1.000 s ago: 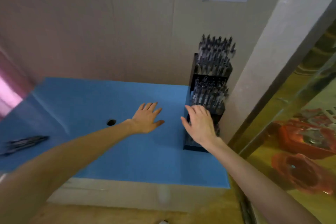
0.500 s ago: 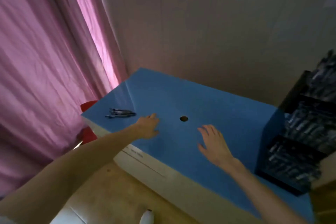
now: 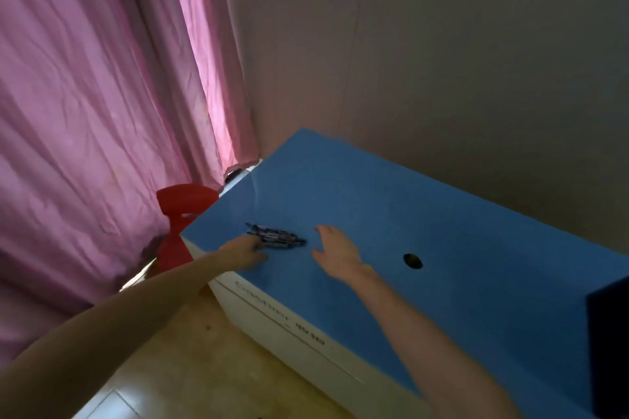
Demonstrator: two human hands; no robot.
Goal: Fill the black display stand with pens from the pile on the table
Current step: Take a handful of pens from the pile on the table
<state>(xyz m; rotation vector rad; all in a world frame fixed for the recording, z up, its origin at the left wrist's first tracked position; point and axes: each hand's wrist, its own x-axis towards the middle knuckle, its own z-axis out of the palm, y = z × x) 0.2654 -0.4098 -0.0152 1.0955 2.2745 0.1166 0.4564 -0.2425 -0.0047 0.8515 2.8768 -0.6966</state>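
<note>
A small pile of dark pens (image 3: pixel 277 237) lies near the left end of the blue table top (image 3: pixel 425 224). My left hand (image 3: pixel 243 252) rests at the near side of the pile, its fingertips touching the pens. Just to the right of the pile my right hand (image 3: pixel 335 250) hovers with its fingers spread, holding nothing. Only a dark corner of the black display stand (image 3: pixel 609 347) shows at the right edge of the frame.
A round hole (image 3: pixel 413 261) sits in the table top right of my right hand. A red stool (image 3: pixel 180 214) stands at the table's left end before a pink curtain (image 3: pixel 102 112). A plain wall backs the table.
My view has swung left from the stand to the pen pile. Both hands travelled left across the table; the left one now touches the pens and the right one is beside them.
</note>
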